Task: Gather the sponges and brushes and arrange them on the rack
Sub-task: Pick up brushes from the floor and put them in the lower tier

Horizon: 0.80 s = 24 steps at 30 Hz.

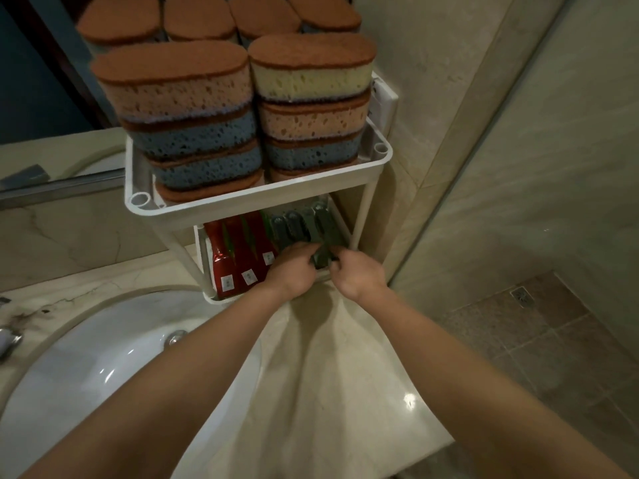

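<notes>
Both hands reach into the lower shelf of the white plastic two-tier rack (262, 198). The left hand (294, 267) and right hand (359, 271) have their fingers curled onto the near end of one dark green packaged brush (323, 259), pinching it between them. Its long axis runs away from the person, front to back, beside the other green packs (297, 226) and the red packaged brushes (238, 257). Oval brown-topped sponges (193, 133) stand stacked on the top shelf. The rack stands on the marble table (328, 375).
</notes>
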Each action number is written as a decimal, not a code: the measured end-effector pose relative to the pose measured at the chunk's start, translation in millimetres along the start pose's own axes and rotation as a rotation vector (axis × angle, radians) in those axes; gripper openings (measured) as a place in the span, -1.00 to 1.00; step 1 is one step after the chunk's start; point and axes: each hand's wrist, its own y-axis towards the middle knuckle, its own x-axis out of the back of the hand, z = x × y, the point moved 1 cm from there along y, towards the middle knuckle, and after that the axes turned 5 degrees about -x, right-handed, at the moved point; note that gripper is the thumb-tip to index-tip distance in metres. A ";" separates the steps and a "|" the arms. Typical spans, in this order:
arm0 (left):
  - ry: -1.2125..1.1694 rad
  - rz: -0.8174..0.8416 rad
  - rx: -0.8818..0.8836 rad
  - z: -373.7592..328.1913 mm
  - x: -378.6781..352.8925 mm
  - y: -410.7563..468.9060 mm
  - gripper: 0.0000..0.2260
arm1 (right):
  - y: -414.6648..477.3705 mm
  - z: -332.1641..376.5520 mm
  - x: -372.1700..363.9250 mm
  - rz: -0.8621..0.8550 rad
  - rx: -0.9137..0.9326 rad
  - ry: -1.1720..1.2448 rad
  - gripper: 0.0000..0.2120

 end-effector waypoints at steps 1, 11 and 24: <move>-0.034 -0.021 0.018 2.4 0.2 -7.1 -0.56 | -4.2 0.9 -0.6 -0.026 0.004 0.051 -0.67; -0.661 -0.574 0.256 40.1 0.5 -111.7 -0.67 | -53.2 58.6 -52.9 0.024 0.077 0.629 -0.80; -0.767 -1.058 0.632 109.8 -10.8 -328.1 -0.64 | -183.6 171.2 -147.2 0.493 0.382 0.552 -0.74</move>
